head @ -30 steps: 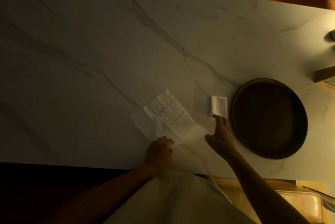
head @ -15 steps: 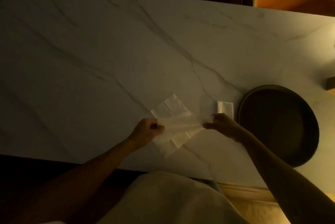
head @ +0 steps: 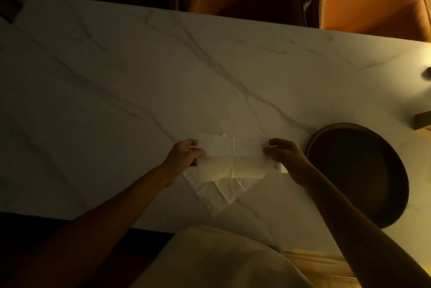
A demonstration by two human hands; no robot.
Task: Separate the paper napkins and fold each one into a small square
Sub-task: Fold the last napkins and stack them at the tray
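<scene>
A thin white paper napkin is stretched between both hands just above the marble table. My left hand pinches its left edge and my right hand pinches its right edge. Under it another unfolded napkin lies flat on the table, turned like a diamond, with its near corner pointing toward me. A small white corner of a folded napkin shows beside my right hand; most of it is hidden by that hand.
A dark round tray sits on the table just right of my right hand. Brown and orange chairs stand along the far edge. A small dark block lies at the right edge. The near table edge is close to my body.
Both hands took hold of the top napkin and lifted it, spreading it wide between them. The view shifted, so the folded napkin is now mostly hidden by my right hand.
</scene>
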